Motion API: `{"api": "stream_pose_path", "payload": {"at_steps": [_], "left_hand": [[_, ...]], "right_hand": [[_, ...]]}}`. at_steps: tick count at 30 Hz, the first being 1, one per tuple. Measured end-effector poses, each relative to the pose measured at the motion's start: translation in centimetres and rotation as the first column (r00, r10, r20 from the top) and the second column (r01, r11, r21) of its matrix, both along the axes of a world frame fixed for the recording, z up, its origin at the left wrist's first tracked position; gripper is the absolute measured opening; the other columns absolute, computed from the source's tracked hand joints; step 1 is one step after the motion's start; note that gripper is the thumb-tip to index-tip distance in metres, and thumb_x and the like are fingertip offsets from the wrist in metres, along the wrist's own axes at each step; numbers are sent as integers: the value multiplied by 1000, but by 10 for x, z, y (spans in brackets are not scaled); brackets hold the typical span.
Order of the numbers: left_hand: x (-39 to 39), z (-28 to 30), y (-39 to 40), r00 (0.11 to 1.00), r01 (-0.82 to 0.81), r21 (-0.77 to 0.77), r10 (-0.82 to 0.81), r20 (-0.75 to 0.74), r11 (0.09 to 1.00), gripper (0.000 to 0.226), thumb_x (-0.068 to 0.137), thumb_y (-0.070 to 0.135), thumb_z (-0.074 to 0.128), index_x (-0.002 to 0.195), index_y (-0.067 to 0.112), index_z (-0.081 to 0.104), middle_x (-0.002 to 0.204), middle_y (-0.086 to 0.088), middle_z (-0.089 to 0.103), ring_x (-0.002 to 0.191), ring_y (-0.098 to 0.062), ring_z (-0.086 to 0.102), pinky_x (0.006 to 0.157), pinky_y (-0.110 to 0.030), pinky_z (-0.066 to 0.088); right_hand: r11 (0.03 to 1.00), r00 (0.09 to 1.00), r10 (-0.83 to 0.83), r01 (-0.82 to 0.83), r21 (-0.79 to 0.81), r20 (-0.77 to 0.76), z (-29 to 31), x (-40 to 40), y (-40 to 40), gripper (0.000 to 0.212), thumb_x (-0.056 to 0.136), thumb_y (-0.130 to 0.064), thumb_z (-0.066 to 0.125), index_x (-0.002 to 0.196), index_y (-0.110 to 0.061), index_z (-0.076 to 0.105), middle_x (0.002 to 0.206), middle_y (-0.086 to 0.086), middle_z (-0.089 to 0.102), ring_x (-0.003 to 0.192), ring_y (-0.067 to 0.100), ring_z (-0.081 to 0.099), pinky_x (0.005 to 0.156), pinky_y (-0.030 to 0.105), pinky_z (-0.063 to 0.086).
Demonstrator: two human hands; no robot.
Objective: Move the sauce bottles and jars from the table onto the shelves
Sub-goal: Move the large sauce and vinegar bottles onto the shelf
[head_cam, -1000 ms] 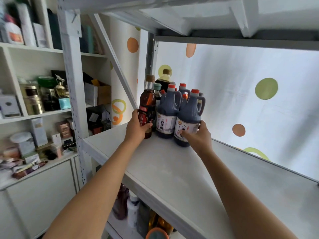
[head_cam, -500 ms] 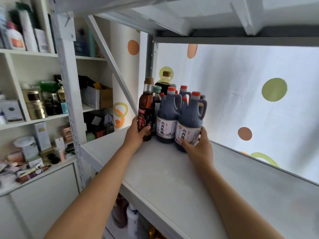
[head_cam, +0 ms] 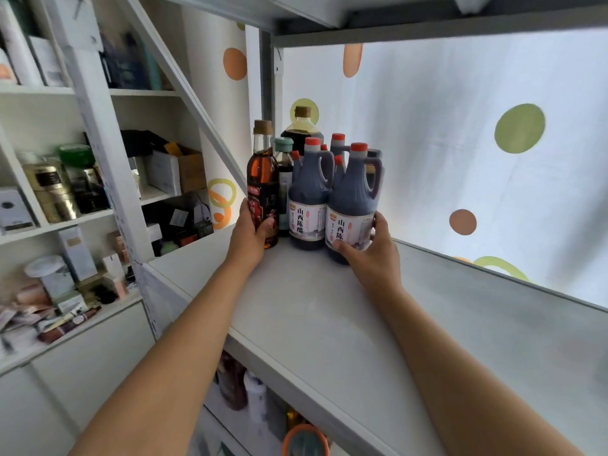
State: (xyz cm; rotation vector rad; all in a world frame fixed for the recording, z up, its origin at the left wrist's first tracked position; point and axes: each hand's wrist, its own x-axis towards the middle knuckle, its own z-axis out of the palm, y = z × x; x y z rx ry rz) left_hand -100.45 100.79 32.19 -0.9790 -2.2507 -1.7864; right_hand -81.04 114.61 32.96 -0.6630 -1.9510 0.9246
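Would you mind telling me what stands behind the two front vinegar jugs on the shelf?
Behind the front vinegar jugs stand more red-capped jugs and a big dark bottle with a tan cap. Their lower parts are covered, so their labels and exact number cannot be seen.

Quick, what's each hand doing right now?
Left hand: holding the amber glass bottle on the shelf.
Right hand: holding the front vinegar jug.
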Motion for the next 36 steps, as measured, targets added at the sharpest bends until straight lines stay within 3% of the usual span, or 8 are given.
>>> {"api": "stream_pose_path", "payload": {"at_steps": [5, 10, 12, 15, 19, 24, 28, 36], "left_hand": [[2, -2, -4, 999, -1, -43, 3, 50, 999, 58, 98, 28, 54, 147, 15, 27, 144, -7, 47, 132, -25, 45, 105, -34, 36], [22, -5, -12, 970, -204, -419, 239, 32, 884, 94, 91, 24, 65, 153, 5, -3, 148, -19, 40, 134, -35, 43, 111, -45, 38], [36, -9, -25, 960, -260, -516, 276, -46, 816, 80, 94, 24, 59, 152, 0, 9, 143, -22, 44, 129, -36, 46, 107, -42, 41], [62, -8, -50, 978, -185, -675, 70, -194, 714, 40, 101, 30, 41, 129, 3, 48, 131, -19, 54, 117, -31, 52, 97, -38, 42], [99, -3, -86, 960, -116, -832, -155, -235, 542, 53, 104, 38, 23, 149, 11, 31, 159, -8, 26, 144, -23, 25, 119, -41, 17], [147, -19, -134, 928, -140, -692, -150, -341, 708, 50, 105, 33, 18, 149, 16, 33, 159, -2, 26, 147, -17, 20, 122, -38, 7], [191, -58, -168, 810, -296, -511, -71, -582, 807, 46, 101, 23, 45, 142, 3, 44, 148, -13, 45, 141, -28, 36, 119, -39, 17], [259, -80, -264, 939, -231, -623, 4, -343, 747, 57, 106, 30, 26, 155, 15, 3, 164, -2, -3, 150, -16, -9, 123, -36, 3]], "right_hand": [[1000, 998, -16, 16, 6, 55, -1, 0, 0, 82, 70, -45, 83, 136, -31, 37, 128, -7, 63, 113, 18, 62, 82, 30, 48], [998, 986, -62, 65, -15, 154, -3, 1, -1, 87, 69, -51, 82, 136, -22, 34, 134, 2, 55, 119, 25, 57, 90, 42, 51], [991, 985, -56, 74, -111, 163, -5, 2, -4, 78, 67, -48, 84, 121, -16, 39, 127, 8, 56, 115, 28, 57, 91, 44, 51], [960, 977, -51, 105, -260, 205, 0, 13, -8, 64, 70, -28, 86, 114, -8, 43, 120, 16, 57, 103, 27, 56, 83, 38, 49], [986, 889, 37, 42, -162, 456, 7, 34, -40, 54, 83, -21, 70, 131, -9, 48, 128, 14, 58, 100, 29, 59, 75, 33, 51], [956, 635, 41, -249, 153, 772, -1, 64, -123, 35, 101, -33, 35, 122, -13, 55, 130, 9, 56, 125, 30, 49, 111, 42, 32], [929, 672, 50, -303, 213, 739, -3, 86, -178, 37, 103, -27, 32, 133, -15, 52, 140, 6, 51, 134, 24, 41, 116, 40, 22], [863, 808, 110, -367, 347, 579, -34, 126, -258, 50, 96, -14, 42, 147, -16, 44, 154, 2, 42, 145, 15, 32, 123, 34, 15]]}}
